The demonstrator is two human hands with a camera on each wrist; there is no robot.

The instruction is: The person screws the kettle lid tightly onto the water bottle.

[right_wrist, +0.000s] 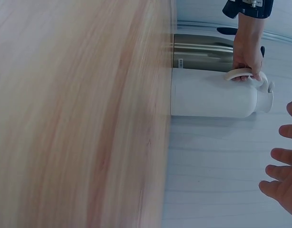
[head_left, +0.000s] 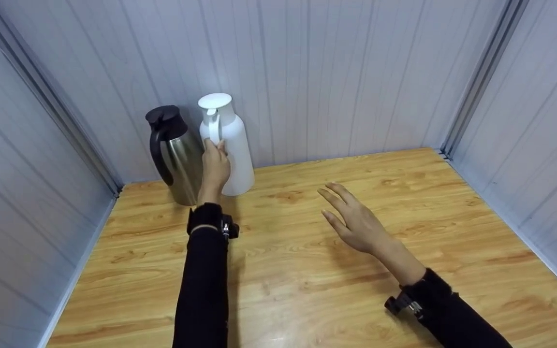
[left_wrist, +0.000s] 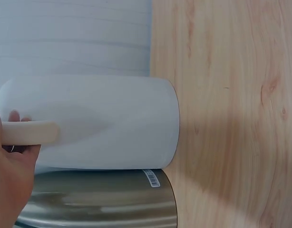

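The fingers of the left hand (head_left: 214, 166) curl round the white handle (head_left: 214, 126) of a white thermos jug (head_left: 227, 145), gripping its lower part; the left wrist view shows a fingertip poking past the handle and the palm against it. The white jug stands upright on the wooden tabletop (head_left: 307, 270) near the back left corner, close to the rear wall panel (head_left: 331, 72), its flat round lid (head_left: 214, 100) on top. Touching or just beside it on the left stands a stainless steel thermos jug (head_left: 179, 159) with a black lid (head_left: 162, 116) and a black handle (head_left: 157, 154). The left wrist view alone shows a small white barcode sticker (left_wrist: 151, 178) near the steel jug's base; its print is too small to read, and no brand shows on either jug. The right hand (head_left: 353, 220) hovers over the middle of the tabletop with its fingers straight and spread, holding nothing, well apart from both jugs. The right wrist view shows what the head view hides: the left hand's fingers wrapped under the handle from the far side, and the white jug's small spout (right_wrist: 266, 85). Both forearms wear black sleeves (head_left: 203, 280) with a camera mount at each wrist.
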